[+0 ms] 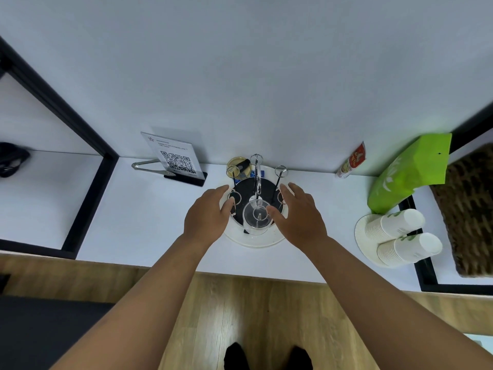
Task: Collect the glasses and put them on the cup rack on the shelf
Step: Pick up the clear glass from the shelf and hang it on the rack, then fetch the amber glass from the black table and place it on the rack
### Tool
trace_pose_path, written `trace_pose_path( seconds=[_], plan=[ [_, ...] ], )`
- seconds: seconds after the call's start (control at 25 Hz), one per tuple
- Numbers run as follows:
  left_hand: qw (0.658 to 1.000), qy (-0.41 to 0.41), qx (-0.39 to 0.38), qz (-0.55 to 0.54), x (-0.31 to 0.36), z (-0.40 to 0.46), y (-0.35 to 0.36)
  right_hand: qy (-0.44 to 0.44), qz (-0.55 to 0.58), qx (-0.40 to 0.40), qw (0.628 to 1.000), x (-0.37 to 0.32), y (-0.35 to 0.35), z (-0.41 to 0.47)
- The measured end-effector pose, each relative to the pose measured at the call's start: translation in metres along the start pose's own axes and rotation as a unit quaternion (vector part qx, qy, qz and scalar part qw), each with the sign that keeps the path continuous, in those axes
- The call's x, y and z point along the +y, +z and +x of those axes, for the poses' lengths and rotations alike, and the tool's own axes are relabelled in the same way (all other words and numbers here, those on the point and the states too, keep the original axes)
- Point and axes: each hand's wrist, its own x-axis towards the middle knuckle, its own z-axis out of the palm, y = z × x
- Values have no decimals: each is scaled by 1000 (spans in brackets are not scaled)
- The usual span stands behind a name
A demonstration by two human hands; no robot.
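A round cup rack [252,243] with a white rim, a black centre and upright wire pegs stands on the white shelf [149,217]. One clear glass [255,218] sits upside down on the near peg. My left hand [206,213] hovers at the rack's left side, fingers spread, fingertips by a wire ring. On the right side, my right hand [298,212] is open too, its thumb touching or just beside the glass. Neither hand holds anything.
A QR-code sign [177,158] and metal tongs [149,168] stand to the left, a gold tin lid [238,166] behind the rack. To the right are a red-white packet [350,161], a green bag [410,169], stacked paper cups [400,236] and a woven basket [469,209].
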Motion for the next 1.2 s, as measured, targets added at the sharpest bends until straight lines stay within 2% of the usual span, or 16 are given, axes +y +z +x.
trace_pose_path(
  seconds=[0.2, 0.52, 0.72, 1.2],
  plan=[
    [998, 13, 24, -51, 32, -11, -42, -18, 48, 37, 998, -22, -45, 1],
    [987, 107, 77, -88, 115, -39, -146, -81, 81, 107, 988, -82, -160, -24],
    [971, 198, 87, -103, 186, -84, -206, -132, 103, 160, 973, -108, -250, -72],
    [942, 291, 131, -105, 291, -245, -289, -260, 165, 177, 935, -122, -410, -228]
  ],
)
